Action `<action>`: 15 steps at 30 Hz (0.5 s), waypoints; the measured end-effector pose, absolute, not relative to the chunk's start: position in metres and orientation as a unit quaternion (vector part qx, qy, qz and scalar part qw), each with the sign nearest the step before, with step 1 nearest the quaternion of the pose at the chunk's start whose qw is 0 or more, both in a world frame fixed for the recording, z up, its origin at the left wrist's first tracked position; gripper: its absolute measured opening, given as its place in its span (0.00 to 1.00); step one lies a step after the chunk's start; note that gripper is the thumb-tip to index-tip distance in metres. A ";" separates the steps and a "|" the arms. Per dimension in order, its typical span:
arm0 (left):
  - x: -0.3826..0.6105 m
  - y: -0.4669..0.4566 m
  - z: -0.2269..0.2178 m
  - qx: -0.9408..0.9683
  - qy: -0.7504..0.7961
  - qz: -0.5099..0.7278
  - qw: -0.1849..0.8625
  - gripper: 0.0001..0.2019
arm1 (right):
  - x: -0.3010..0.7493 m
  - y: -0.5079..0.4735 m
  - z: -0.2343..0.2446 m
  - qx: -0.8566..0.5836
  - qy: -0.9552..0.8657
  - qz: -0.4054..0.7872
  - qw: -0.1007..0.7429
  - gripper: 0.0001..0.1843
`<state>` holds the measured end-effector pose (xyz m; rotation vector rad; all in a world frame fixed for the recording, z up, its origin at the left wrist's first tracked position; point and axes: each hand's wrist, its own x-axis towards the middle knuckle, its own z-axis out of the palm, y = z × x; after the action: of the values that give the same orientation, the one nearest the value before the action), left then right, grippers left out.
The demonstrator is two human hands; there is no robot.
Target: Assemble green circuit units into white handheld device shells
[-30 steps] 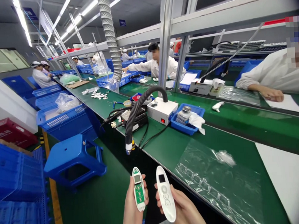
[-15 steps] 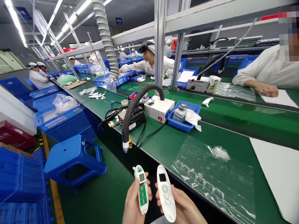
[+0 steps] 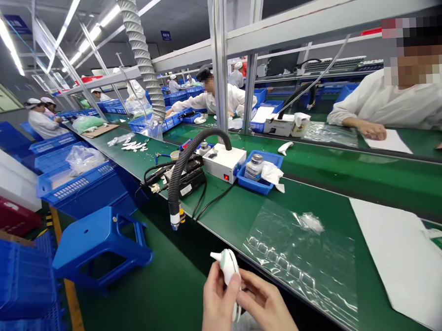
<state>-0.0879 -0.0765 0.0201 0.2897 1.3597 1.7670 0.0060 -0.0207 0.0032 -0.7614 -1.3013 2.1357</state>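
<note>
Now both hands, left hand (image 3: 217, 304) and right hand (image 3: 267, 309), pinch one white, nozzle-tipped device (image 3: 228, 269).
</note>
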 end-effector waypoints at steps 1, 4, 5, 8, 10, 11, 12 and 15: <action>-0.086 -0.075 0.019 0.124 0.548 0.704 0.434 0.24 | 0.008 -0.021 0.004 -0.284 -0.485 0.783 0.267 0.22; -0.079 -0.070 0.015 0.148 0.545 0.689 0.454 0.23 | 0.016 -0.019 0.004 -0.294 -0.506 0.757 0.291 0.20; -0.077 -0.068 0.014 0.156 0.543 0.683 0.464 0.23 | 0.020 -0.019 0.004 -0.296 -0.515 0.747 0.298 0.20; -0.069 -0.063 0.015 0.175 0.535 0.666 0.490 0.20 | 0.035 -0.012 0.006 -0.315 -0.571 0.694 0.303 0.17; -0.062 -0.061 0.018 0.176 0.528 0.658 0.507 0.19 | 0.050 -0.006 0.010 -0.345 -0.606 0.634 0.335 0.13; -0.057 -0.061 0.018 0.175 0.524 0.651 0.521 0.20 | 0.058 -0.002 0.013 -0.360 -0.604 0.612 0.361 0.12; -0.051 -0.061 0.018 0.176 0.520 0.634 0.545 0.21 | 0.067 0.001 0.014 -0.371 -0.587 0.610 0.382 0.13; -0.029 -0.065 0.011 0.177 0.509 0.570 0.620 0.28 | 0.093 0.007 0.017 -0.342 -0.486 0.723 0.352 0.22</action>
<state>-0.0290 -0.0654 0.0107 0.4065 1.1704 1.3098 0.0935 0.0068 0.0166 -0.8857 -1.2564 1.8709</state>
